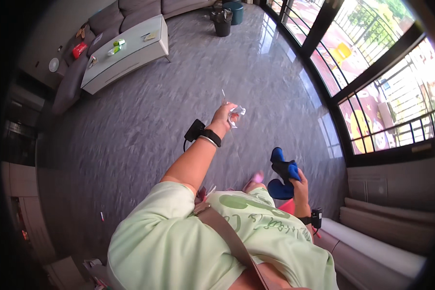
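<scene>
My left hand (pixel 222 116) is stretched out ahead over the floor, fingers closed on a crumpled white wrapper-like piece (pixel 239 113). A thin pale stick (pixel 223 94) pokes out beyond that hand; whether it belongs to the crumpled piece I cannot tell. Lower down on the right, my right hand (pixel 300 191) grips a soft blue-and-black fabric item (pixel 287 171) with rounded flaps. Its exact kind is unclear. Part of a red object (pixel 287 207) shows beside the right forearm, mostly hidden by my shirt.
Grey flooring (pixel 130 135) spreads around me. At the far left, a white coffee table (pixel 130 50) stands before a grey sofa (pixel 108 24). A black bin (pixel 222 23) is at the back. Glazed doors (pixel 331 92) line the right, with rolled material (pixel 372 244) below them.
</scene>
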`<state>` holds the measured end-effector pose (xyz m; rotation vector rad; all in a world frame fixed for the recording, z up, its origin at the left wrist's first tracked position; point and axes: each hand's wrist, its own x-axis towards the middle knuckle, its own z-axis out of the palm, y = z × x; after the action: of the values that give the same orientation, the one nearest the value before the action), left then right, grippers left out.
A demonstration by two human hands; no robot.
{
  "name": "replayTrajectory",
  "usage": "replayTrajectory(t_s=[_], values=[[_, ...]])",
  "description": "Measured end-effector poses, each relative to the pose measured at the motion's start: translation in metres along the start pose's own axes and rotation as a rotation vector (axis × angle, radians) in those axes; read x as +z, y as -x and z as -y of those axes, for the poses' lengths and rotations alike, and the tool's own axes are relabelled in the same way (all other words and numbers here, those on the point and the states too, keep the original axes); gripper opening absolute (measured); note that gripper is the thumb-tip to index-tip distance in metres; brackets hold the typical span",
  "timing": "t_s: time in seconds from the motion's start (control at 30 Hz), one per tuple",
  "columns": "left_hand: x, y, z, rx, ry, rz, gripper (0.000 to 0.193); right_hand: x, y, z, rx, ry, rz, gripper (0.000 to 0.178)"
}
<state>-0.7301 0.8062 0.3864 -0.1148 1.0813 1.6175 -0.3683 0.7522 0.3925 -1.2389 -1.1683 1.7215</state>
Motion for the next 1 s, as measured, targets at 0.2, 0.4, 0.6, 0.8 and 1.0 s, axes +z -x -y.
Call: replayTrajectory(t_s=[0.2,0.4,0.6,0.8,1.0], values=[[-0.016,-0.118,-0.048,-0.094,0.196,0.051,0.018,-0.014,-0.172,0.039,-0.040,0.183,0.193,0.037],[0.014,-0.180,-0.095,-0.015,0.304,-0.050,0.018,0.028,-0.340,0.090,0.167,0.097,0.444,0.042],[-0.004,-0.270,-0.154,-0.010,0.312,-0.097,0.021,0.114,-0.477,0.118,0.238,0.183,0.518,0.035],[-0.006,-0.391,-0.249,0.008,0.283,-0.172,0.022,0.209,-0.594,0.109,0.295,0.457,0.494,0.028],[0.012,-0.506,-0.374,0.000,0.255,-0.131,0.020,0.286,-0.718,0.110,0.020,0.670,0.420,0.025]])
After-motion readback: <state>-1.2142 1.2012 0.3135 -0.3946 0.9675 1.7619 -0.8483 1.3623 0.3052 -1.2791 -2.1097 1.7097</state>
